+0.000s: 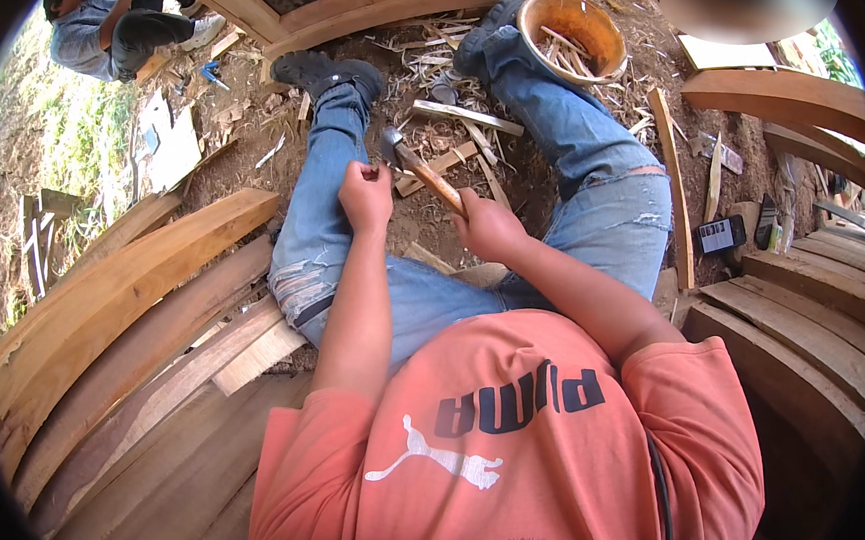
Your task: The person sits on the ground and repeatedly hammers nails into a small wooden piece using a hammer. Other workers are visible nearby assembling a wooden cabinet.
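Observation:
My right hand [490, 228] is closed round the wooden handle of a hammer [430, 178]. The hammer slants up and to the left, its dark metal head just right of my left hand [365, 196]. That left hand is held over my left leg with its fingers curled in a pinch. Whatever those fingers hold, if anything, is too small to make out. Between my legs, wood offcuts [437, 167] and shavings lie on the dirt below the hammer.
An orange-brown bucket [580, 77] with wood scraps stands by my right shin. A panelled wooden piece [375, 15] lies beyond my boots. Boards [142, 275] flank me left, more timber [795, 290] right. Another person [100, 37] sits far left, near a blue-handled tool [210, 73].

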A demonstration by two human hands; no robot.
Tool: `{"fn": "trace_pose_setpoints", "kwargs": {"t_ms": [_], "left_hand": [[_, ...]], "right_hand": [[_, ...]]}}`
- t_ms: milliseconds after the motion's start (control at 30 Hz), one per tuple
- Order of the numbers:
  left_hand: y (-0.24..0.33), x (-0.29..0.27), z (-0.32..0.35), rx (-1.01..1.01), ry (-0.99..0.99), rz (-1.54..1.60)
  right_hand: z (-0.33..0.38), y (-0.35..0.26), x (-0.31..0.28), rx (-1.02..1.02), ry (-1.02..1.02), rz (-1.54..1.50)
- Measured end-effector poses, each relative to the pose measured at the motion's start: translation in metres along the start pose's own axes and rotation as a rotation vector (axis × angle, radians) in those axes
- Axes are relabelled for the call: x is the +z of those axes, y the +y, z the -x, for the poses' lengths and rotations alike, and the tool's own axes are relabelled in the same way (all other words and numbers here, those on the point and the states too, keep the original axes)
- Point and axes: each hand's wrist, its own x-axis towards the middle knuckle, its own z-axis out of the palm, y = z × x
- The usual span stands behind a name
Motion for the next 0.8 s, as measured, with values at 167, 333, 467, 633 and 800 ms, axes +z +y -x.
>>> {"fn": "trace_pose_setpoints", "kwargs": {"t_ms": [167, 333, 467, 633, 800], "left_hand": [[0.0, 0.0, -0.002, -0.025, -0.018, 0.003], [-0.004, 0.005, -0.001, -0.006, -0.035, 0.094], [-0.012, 0.008, -0.004, 0.024, -0.072, 0.198], [0.001, 0.003, 0.001, 0.031, -0.129, 0.176], [0.004, 0.0, 0.001, 0.044, -0.144, 0.176]], "right_hand": [[-0.004, 0.006, 0.0, 0.017, -0.035, 0.064], [-0.003, -0.002, -0.01, -0.008, 0.02, 0.012], [-0.005, -0.005, -0.013, 0.002, 0.021, -0.007], [-0.005, 0.01, -0.009, 0.018, 0.011, 0.018], [-0.005, 0.006, -0.015, 0.017, -0.003, 0.023]]}}
